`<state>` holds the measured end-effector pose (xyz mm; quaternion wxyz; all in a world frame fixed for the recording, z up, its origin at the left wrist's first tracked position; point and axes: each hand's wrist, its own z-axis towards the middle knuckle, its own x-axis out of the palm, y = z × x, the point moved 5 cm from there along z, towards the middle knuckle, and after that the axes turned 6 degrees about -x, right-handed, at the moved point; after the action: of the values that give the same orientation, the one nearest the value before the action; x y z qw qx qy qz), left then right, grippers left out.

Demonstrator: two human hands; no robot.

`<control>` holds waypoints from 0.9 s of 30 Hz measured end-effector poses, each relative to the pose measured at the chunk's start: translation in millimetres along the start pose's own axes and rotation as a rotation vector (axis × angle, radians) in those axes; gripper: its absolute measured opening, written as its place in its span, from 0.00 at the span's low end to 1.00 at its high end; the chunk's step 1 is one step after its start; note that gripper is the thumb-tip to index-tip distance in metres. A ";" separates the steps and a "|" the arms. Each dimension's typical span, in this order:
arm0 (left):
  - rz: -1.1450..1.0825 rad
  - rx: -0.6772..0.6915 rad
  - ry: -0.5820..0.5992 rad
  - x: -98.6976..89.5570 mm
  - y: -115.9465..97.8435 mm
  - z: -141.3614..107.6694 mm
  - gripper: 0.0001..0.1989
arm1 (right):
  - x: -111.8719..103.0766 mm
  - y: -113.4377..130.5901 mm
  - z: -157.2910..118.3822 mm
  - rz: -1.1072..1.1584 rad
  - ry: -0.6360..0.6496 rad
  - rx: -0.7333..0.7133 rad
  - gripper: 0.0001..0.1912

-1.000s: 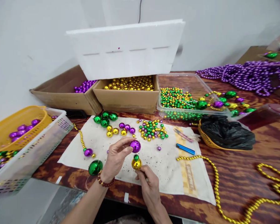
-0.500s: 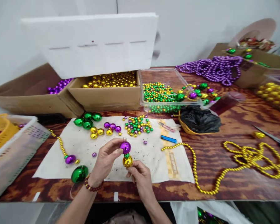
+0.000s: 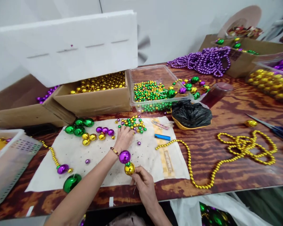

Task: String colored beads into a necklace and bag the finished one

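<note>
My right hand [image 3: 143, 185] pinches a short string below a gold ball [image 3: 129, 168]; a small green bead and a large purple ball [image 3: 124, 157] sit above it on the same string. Stretched forward over the white cloth [image 3: 73, 160], my left hand [image 3: 124, 137] is at the near edge of a pile of small mixed beads [image 3: 138, 124]. Its fingertips are among the beads, and what they hold, if anything, is hidden. Larger green balls [image 3: 79, 131], gold balls [image 3: 86, 142] and purple balls [image 3: 105, 130] lie left of that hand.
Boxes and a clear tray [image 3: 151, 102] of beads line the back. A blue lighter [image 3: 162, 137], a black bag [image 3: 191, 114] in a basket, a gold bead chain [image 3: 190, 157] and scissors [image 3: 269, 125] lie to the right. A perforated white basket [image 3: 19, 163] stands left.
My left hand has let go of the purple ball and moved forward to the small bead pile. My right hand still holds the string. The camera view has shifted right.
</note>
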<state>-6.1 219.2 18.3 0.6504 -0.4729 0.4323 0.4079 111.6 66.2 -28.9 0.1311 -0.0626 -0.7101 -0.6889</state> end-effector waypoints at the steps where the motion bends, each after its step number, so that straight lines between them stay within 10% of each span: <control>1: 0.049 0.005 0.004 1.7 -2.2 -0.3 0.11 | -0.6 -0.9 -0.7 0.006 0.001 0.004 0.10; 10: -0.005 -0.060 -0.018 3.7 -0.3 1.8 0.05 | -2.1 -6.2 -1.0 0.032 0.026 0.022 0.09; 19: -1.621 -0.513 0.125 -37.8 13.7 -44.9 0.15 | -2.9 -6.9 -1.0 -0.043 0.026 0.010 0.10; 27: -1.903 -0.524 0.050 -68.4 25.9 -81.2 0.10 | 6.3 9.8 -3.7 -0.146 0.084 -0.020 0.12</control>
<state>-64.8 137.9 61.9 0.5725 -0.7610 -0.2188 -0.2126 108.5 62.3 -17.7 0.1093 0.0172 -0.6997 -0.7058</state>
